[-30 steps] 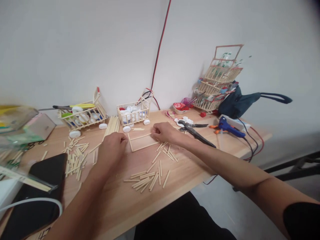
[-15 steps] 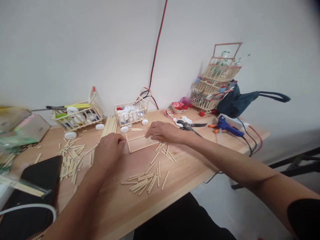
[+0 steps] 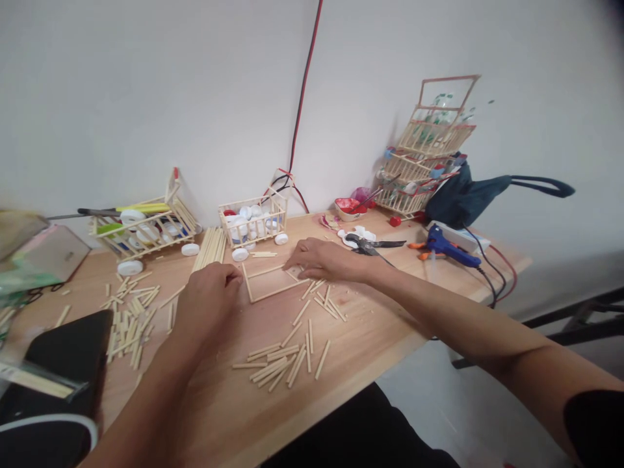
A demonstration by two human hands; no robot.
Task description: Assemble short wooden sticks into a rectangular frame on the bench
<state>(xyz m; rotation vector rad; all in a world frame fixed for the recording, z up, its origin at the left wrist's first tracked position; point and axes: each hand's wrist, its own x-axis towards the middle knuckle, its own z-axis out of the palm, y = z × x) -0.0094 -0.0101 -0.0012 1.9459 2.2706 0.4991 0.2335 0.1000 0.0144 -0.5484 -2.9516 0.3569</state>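
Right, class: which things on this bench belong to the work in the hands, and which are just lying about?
In use:
left hand
right hand
rectangular stick frame
loose cut sticks

Lying about:
scissors
blue glue gun
stick carts holding bottle caps
dark bag

Bright, even light; soft shadows; left edge blurred, warped.

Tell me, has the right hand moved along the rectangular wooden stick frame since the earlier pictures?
Cannot tell. The right hand rests at the right end of the rectangular wooden stick frame as before; the shift seems to be camera motion.
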